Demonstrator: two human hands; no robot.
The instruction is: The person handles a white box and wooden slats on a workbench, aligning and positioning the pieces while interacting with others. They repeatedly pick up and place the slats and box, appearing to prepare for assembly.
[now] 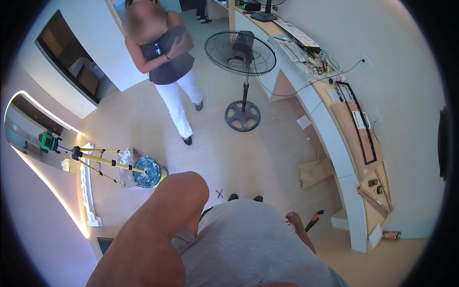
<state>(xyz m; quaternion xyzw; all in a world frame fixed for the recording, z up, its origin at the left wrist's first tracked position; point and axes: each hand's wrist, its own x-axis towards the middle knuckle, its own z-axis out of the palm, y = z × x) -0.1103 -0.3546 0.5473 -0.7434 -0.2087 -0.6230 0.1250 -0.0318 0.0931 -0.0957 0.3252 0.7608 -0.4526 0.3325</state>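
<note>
My left arm point(158, 229) is bent and fills the lower left, its elbow pointing forward; my left hand is out of sight. Down at my right side, my right hand point(295, 220) hangs with its fingers curled. Something small and pale pinkish shows at the fingers, too small to name. Just right of that hand is a tool with a black and orange handle point(314, 220); its lower end disappears near my forearm, and I cannot tell whether it touches me. My grey shirt point(248, 244) covers the view's lower middle.
A person point(172, 62) stands ahead with arms folded. A black pedestal fan point(244, 115) stands right of them. Left are a yellow tripod point(103, 159) with a green device point(48, 142) and a bucket point(149, 172). A curved counter point(334, 138) with tools runs along the right wall.
</note>
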